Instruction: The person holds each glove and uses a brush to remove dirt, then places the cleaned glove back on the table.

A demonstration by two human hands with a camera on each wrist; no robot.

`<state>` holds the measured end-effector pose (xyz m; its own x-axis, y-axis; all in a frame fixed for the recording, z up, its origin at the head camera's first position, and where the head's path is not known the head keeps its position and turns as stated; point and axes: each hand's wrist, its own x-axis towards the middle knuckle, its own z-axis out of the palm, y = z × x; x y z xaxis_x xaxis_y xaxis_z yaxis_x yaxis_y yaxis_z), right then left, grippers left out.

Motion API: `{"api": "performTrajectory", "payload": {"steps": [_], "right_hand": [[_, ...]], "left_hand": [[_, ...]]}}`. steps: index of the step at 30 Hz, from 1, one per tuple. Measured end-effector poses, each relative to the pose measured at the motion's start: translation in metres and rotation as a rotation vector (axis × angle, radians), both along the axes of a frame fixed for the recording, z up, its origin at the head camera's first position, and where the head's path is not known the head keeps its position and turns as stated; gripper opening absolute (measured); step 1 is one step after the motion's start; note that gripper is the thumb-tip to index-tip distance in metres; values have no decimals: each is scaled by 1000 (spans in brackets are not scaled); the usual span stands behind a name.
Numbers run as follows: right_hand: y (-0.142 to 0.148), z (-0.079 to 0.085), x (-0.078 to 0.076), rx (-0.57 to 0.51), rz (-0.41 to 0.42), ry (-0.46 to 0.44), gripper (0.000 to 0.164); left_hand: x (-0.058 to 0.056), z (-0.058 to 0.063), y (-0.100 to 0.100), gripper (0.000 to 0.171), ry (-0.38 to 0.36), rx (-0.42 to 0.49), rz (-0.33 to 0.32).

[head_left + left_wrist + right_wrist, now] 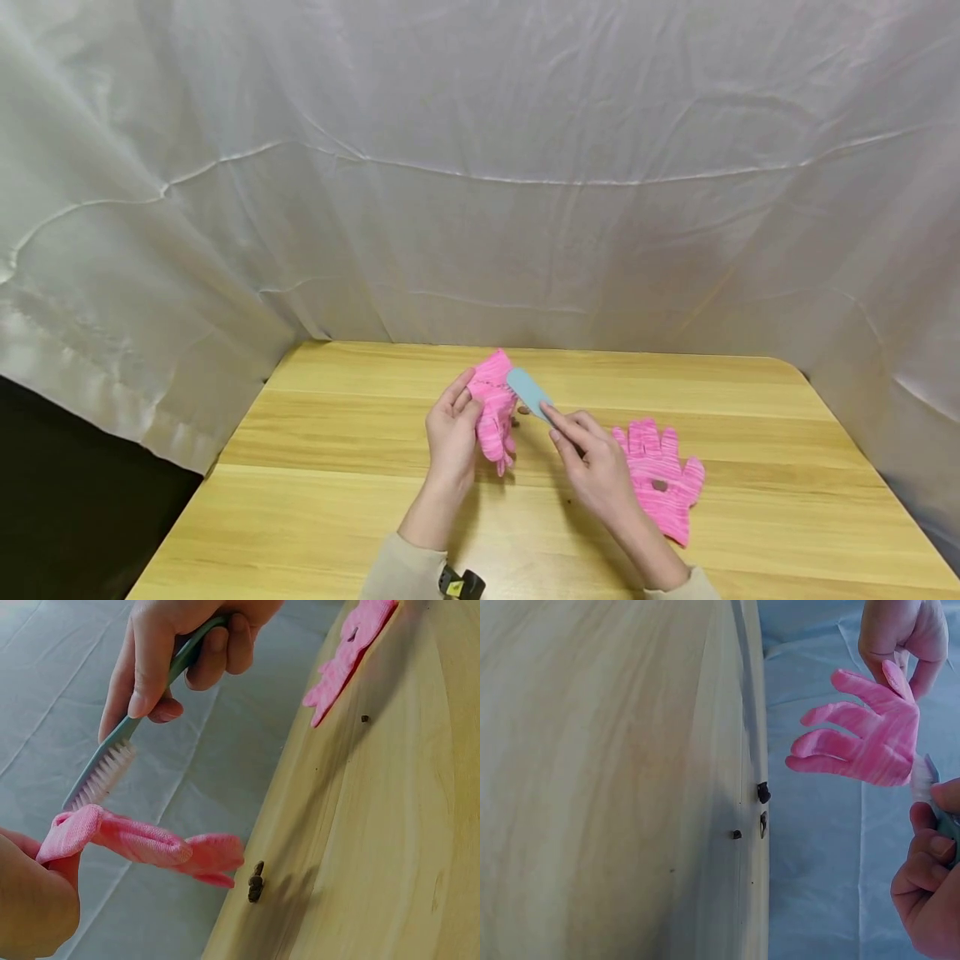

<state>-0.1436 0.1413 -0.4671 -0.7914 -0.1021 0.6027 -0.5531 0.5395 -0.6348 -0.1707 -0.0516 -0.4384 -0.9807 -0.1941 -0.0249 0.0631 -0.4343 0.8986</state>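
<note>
My left hand pinches a pink knit glove by its cuff side, held up off the table with its fingers hanging down. In my right hand is a blue-green scrub brush, gripped by its handle. The white bristles meet the glove near the cuff in the left wrist view. Another pink glove lies flat at the right, a brown lump on its palm.
Dark brown crumbs lie on the wooden table under the held glove; a smaller bit sits apart from them. A pale grey curtain surrounds the table's back and sides. The left wrist wears a black band.
</note>
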Motion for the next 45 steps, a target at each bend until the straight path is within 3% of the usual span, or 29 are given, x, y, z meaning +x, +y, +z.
{"api": "performTrajectory", "payload": {"steps": [8, 15, 19, 27, 45], "right_hand": [[2, 1, -1, -10, -57, 74, 41], [-1, 2, 0, -21, 57, 59, 41], [-3, 0, 1, -4, 64, 34, 40], [-3, -2, 1, -1, 14, 24, 44], [-1, -2, -2, -8, -10, 52, 42]], "left_hand": [[-1, -1, 1, 50, -2, -14, 24], [2, -2, 5, 49, -1, -96, -33], [4, -2, 8, 48, 9, -117, -73], [3, -3, 9, 47, 1, -57, -90], [3, 2, 3, 49, -15, 20, -92]]}}
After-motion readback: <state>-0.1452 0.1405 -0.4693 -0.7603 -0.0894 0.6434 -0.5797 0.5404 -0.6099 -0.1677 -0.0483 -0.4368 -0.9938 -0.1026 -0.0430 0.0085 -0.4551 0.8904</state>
